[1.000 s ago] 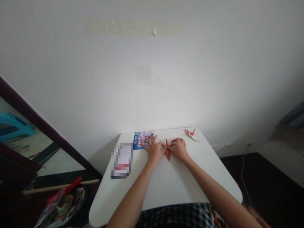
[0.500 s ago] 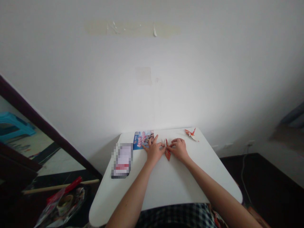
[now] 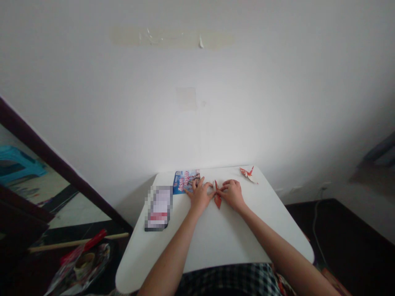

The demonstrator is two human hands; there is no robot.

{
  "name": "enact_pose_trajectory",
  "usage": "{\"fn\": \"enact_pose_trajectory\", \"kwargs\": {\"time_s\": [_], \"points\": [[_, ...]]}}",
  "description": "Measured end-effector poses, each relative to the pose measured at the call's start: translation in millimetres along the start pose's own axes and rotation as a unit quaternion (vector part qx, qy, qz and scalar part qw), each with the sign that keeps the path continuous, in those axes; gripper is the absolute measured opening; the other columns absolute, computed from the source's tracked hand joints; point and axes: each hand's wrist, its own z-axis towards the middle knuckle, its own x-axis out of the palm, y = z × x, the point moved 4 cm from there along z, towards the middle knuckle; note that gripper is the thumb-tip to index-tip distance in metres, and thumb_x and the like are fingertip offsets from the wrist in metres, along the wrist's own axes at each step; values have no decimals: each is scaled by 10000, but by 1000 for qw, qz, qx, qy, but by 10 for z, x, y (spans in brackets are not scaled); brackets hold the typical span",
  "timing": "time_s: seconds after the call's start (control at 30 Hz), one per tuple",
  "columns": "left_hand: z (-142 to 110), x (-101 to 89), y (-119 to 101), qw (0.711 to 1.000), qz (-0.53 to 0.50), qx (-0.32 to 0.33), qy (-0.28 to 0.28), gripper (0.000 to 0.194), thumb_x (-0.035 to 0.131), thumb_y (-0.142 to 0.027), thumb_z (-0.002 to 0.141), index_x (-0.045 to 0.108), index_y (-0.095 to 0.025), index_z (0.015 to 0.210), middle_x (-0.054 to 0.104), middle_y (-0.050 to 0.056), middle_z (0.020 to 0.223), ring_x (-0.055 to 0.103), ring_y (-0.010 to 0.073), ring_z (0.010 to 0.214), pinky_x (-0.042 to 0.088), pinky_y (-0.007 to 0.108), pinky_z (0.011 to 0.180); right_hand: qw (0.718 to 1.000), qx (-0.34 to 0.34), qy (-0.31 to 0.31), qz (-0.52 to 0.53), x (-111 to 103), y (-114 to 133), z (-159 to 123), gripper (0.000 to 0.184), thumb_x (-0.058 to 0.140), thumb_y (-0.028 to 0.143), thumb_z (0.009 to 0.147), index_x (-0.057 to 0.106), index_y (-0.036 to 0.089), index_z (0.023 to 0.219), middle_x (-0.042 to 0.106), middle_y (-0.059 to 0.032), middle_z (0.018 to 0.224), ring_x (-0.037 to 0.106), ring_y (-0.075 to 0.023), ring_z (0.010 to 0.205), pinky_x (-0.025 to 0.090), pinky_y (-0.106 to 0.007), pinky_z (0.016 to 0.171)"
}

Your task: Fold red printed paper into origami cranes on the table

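A narrow piece of folded red and white paper [image 3: 217, 200] lies on the white table between my two hands, one pointed end toward me. From the left, my left hand [image 3: 200, 196] touches its edge with thumb and index finger, its other fingers spread over the corner of a blue leaflet. On the other side my right hand [image 3: 232, 194] pinches the paper near its middle, fingers curled. The fingertips partly cover the paper's centre. A finished-looking folded paper crane [image 3: 248, 174], red and white, rests at the table's far right corner.
The blue printed leaflet [image 3: 179, 186] lies at the back left of the table [image 3: 225, 242]. A blurred-out phone-like object [image 3: 159, 209] is nearer on the left. The wall [image 3: 222, 135] stands right behind the table. A bag with odds and ends [image 3: 84, 265] sits on the floor at left.
Almost nothing differs. The raised fingers of my left hand have lowered slightly; the paper and my right hand stay in place.
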Motion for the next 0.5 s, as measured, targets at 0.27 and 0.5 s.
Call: {"fn": "enact_pose_trajectory", "kwargs": {"time_s": [0.27, 0.5], "points": [[9, -4, 11, 1000, -10, 9, 9, 198, 626, -464, 909, 755, -360, 1018, 492, -25, 1575, 264, 373, 1514, 118, 852, 1114, 999, 10, 0, -38, -26, 24, -22, 191, 796, 410, 797, 794, 225, 842, 654, -102, 1131, 484, -293, 1205, 360, -384, 1049], [-28, -24, -30, 1000, -17, 10, -15, 334, 677, -426, 883, 676, -439, 1217, 492, -21, 1570, 310, 349, 1498, 150, 855, 1106, 999, 1, 0, -47, -80, 106, -74, 153, 777, 353, 833, 783, 298, 976, 633, -66, 1165, 470, -274, 1216, 331, -394, 1074]]}}
